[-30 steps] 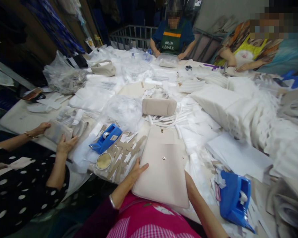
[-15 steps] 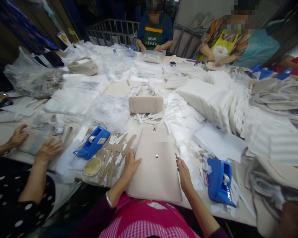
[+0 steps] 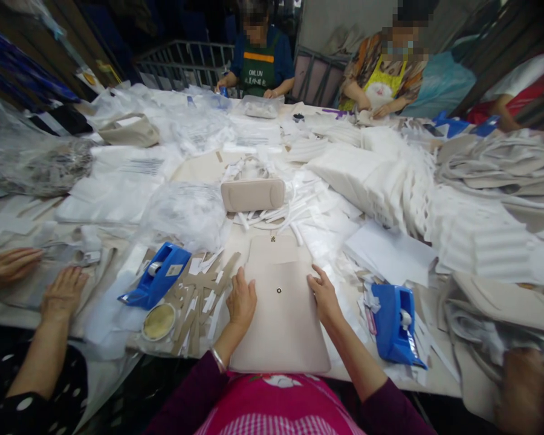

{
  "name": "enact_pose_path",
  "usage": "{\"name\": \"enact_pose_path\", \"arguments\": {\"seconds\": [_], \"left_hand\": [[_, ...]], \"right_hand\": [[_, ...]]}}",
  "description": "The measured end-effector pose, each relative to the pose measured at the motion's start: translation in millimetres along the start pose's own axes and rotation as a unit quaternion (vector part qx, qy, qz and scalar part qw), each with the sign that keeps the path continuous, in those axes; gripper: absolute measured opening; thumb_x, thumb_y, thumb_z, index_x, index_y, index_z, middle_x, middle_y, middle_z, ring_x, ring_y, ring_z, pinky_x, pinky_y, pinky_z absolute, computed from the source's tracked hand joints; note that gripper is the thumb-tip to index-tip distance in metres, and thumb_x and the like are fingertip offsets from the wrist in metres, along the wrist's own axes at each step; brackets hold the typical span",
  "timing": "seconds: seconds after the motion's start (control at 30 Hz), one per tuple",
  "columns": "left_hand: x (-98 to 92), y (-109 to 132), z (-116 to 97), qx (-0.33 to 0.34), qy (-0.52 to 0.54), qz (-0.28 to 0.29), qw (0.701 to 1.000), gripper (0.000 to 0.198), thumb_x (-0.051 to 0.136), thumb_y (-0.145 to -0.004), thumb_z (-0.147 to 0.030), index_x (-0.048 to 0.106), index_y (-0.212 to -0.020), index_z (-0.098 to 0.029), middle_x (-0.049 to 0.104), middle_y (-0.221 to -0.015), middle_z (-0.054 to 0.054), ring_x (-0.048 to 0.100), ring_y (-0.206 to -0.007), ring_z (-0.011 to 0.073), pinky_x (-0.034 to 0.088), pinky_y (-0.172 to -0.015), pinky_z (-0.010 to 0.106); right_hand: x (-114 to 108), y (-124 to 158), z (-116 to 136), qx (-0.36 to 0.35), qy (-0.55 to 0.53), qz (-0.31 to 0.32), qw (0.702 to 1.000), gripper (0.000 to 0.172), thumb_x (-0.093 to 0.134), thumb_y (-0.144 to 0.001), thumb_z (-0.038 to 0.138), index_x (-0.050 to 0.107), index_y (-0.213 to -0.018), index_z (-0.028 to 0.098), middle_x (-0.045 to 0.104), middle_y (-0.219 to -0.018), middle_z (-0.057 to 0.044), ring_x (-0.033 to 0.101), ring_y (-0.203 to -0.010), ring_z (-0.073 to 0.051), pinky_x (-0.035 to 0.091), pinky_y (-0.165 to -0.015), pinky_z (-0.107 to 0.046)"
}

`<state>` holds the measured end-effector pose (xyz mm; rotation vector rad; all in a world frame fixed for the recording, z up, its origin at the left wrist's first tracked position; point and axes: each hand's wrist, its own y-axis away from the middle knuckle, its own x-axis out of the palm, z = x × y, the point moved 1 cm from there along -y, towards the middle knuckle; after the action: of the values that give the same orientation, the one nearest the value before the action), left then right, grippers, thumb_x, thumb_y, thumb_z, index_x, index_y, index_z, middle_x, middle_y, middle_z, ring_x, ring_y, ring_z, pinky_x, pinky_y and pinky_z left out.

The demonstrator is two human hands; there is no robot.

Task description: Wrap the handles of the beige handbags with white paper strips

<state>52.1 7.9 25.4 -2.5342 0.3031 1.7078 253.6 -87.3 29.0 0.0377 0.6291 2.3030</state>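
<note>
A flat beige bag panel with a small metal snap lies on the table right in front of me. My left hand rests on its left edge, fingers together and lying flat. My right hand lies on its right edge, fingers stretched out. Neither hand grips anything. A blue tape dispenser sits left of the panel and a second blue tape dispenser sits right of it.
Beige strips and a round tin lie to the left. A finished beige pouch stands beyond, among white paper and plastic bags. A person's hands work at my left; other people sit across the table.
My view has swung right and down. My right hand came out from under the panel onto its right edge, and my left hand slid up the left edge.
</note>
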Motion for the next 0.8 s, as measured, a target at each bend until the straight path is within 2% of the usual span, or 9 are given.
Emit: {"name": "enact_pose_path", "arguments": {"seconds": [0.2, 0.33, 0.4, 0.5, 0.57, 0.63, 0.7, 0.77, 0.8], "left_hand": [[6.9, -10.2, 3.3, -0.002, -0.031, 0.010, 0.999, 0.054, 0.035, -0.086, -0.013, 0.031, -0.139, -0.006, 0.054, -0.122, 0.021, 0.064, -0.094, 0.0270, 0.052, -0.074, 0.036], [14.6, -13.6, 10.0, -0.001, -0.032, 0.027, 0.999, 0.057, 0.035, -0.083, -0.007, 0.031, -0.140, -0.005, 0.055, -0.120, 0.021, 0.063, -0.095, 0.0264, 0.053, -0.074, 0.034], [16.7, -14.7, 11.3, -0.010, -0.036, 0.039, 0.999, 0.056, 0.033, -0.083, -0.006, 0.032, -0.140, -0.005, 0.057, -0.118, 0.021, 0.063, -0.094, 0.0259, 0.053, -0.072, 0.033], [16.5, -15.9, 9.0, -0.027, -0.054, 0.055, 0.997, 0.055, 0.028, -0.085, -0.004, 0.034, -0.140, -0.006, 0.057, -0.116, 0.021, 0.064, -0.091, 0.0266, 0.053, -0.072, 0.034], [14.7, -16.2, 4.3, -0.010, -0.082, 0.037, 0.996, 0.057, 0.026, -0.085, -0.001, 0.035, -0.140, -0.008, 0.053, -0.125, 0.023, 0.060, -0.104, 0.0304, 0.050, -0.082, 0.041], [13.4, -15.1, -2.5, 0.067, -0.105, 0.009, 0.992, 0.060, 0.026, -0.084, 0.001, 0.036, -0.141, -0.014, 0.044, -0.140, 0.018, 0.045, -0.125, 0.0323, 0.039, -0.099, 0.051], [14.9, -11.7, -9.8, 0.209, -0.097, 0.019, 0.973, 0.059, 0.030, -0.087, -0.003, 0.034, -0.143, -0.023, 0.036, -0.148, 0.009, 0.030, -0.137, 0.0277, 0.025, -0.111, 0.052], [18.8, -6.8, -14.4, 0.329, -0.070, 0.057, 0.940, 0.052, 0.035, -0.093, -0.019, 0.031, -0.143, -0.032, 0.034, -0.150, 0.002, 0.025, -0.140, 0.0239, 0.019, -0.114, 0.052], [21.1, -4.7, -15.2, 0.354, -0.060, 0.072, 0.930, 0.049, 0.038, -0.094, -0.030, 0.030, -0.143, -0.035, 0.034, -0.150, 0.001, 0.024, -0.140, 0.0241, 0.019, -0.113, 0.053]], "right_hand": [[10.1, -22.4, -2.4, 0.021, -0.022, 0.006, 1.000, 0.067, 0.068, -0.064, 0.042, 0.056, -0.127, 0.022, 0.058, -0.111, -0.010, 0.059, -0.094, -0.022, 0.048, -0.079, -0.032], [20.8, -28.4, -10.7, -0.052, 0.113, -0.025, 0.992, 0.060, 0.060, -0.071, 0.038, 0.056, -0.127, 0.018, 0.057, -0.106, -0.011, 0.055, -0.100, -0.024, 0.045, -0.086, -0.035], [28.3, -26.8, -12.7, -0.103, 0.234, -0.055, 0.965, 0.055, 0.054, -0.077, 0.035, 0.054, -0.129, 0.018, 0.054, -0.103, -0.010, 0.054, -0.096, -0.024, 0.044, -0.084, -0.034], [40.7, -20.3, -14.3, -0.137, 0.375, -0.090, 0.913, 0.050, 0.044, -0.086, 0.030, 0.047, -0.135, 0.024, 0.049, -0.103, -0.007, 0.054, -0.082, -0.019, 0.042, -0.069, -0.029], [47.1, -16.1, -15.7, -0.149, 0.426, -0.100, 0.887, 0.048, 0.040, -0.089, 0.027, 0.044, -0.137, 0.026, 0.047, -0.103, -0.006, 0.052, -0.075, -0.016, 0.038, -0.061, -0.027], [50.6, -13.8, -17.5, -0.161, 0.456, -0.106, 0.869, 0.047, 0.039, -0.091, 0.026, 0.042, -0.137, 0.026, 0.047, -0.103, -0.005, 0.052, -0.074, -0.015, 0.035, -0.057, -0.026], [51.6, -13.6, -19.0, -0.169, 0.471, -0.108, 0.859, 0.045, 0.038, -0.092, 0.025, 0.041, -0.137, 0.025, 0.048, -0.104, -0.005, 0.053, -0.076, -0.015, 0.034, -0.057, -0.025], [51.3, -14.6, -18.3, -0.169, 0.478, -0.102, 0.856, 0.045, 0.037, -0.092, 0.025, 0.040, -0.138, 0.026, 0.049, -0.105, -0.005, 0.054, -0.078, -0.016, 0.035, -0.058, -0.026], [50.9, -15.2, -16.5, -0.163, 0.481, -0.095, 0.856, 0.046, 0.038, -0.092, 0.025, 0.039, -0.138, 0.026, 0.049, -0.106, -0.006, 0.055, -0.078, -0.016, 0.036, -0.059, -0.026]]}}
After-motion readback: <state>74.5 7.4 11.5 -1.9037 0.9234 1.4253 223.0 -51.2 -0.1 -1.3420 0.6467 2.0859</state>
